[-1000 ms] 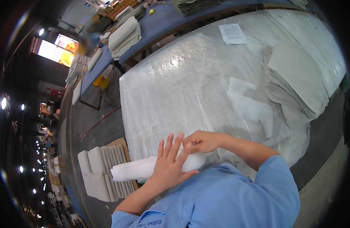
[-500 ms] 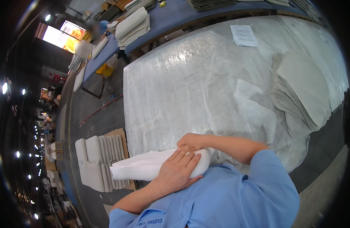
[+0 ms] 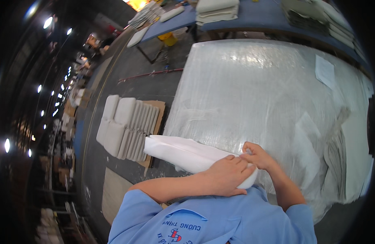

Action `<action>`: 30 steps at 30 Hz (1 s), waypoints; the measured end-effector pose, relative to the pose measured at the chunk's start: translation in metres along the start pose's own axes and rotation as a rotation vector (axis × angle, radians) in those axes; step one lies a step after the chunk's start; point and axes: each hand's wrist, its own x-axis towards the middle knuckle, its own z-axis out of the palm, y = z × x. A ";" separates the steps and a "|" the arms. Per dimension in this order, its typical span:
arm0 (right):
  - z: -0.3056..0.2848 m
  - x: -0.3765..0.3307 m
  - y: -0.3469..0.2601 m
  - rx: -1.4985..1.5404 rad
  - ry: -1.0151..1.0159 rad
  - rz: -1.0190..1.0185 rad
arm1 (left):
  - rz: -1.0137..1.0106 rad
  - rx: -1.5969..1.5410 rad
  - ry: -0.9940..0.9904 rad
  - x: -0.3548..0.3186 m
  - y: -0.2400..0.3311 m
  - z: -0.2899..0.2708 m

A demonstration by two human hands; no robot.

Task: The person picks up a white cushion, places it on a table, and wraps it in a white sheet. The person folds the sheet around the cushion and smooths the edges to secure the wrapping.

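Observation:
A long white cushion-like piece, wrapped in soft white cloth or wadding (image 3: 181,152), lies at a slant in front of my body. Its near right end rests against my shirt, and its far left end points toward the stacked cushions. My left hand (image 3: 228,175) grips it from above near the right end, fingers over the top and thumb down the near side. Just beyond, my right hand (image 3: 255,156) has its fingers closed in a pinch at the far edge of that end. What exactly the right fingertips pinch is partly hidden.
Beyond the piece stands a large plastic-wrapped block (image 3: 224,89) with a paper sheet (image 3: 324,72) on it. Grey-beige covers (image 3: 338,162) are piled at right. Pale cushions (image 3: 126,128) sit on cardboard at left. Blue tables (image 3: 256,18) stand at the back.
The view has swung left, so the surroundings sit farther right. My right elbow has dropped closer to my body. Both hands keep to the same end of the white piece.

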 end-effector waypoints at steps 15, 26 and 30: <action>0.022 0.021 -0.099 -0.065 -0.201 -0.074 | -0.551 0.048 0.459 -0.125 -0.081 0.011; 0.047 0.032 -0.177 -0.586 -0.327 0.144 | -0.694 -0.036 0.767 -0.246 -0.140 0.008; 0.070 0.054 -0.205 -0.731 -0.467 0.127 | -0.470 -0.545 0.854 -0.272 -0.180 0.034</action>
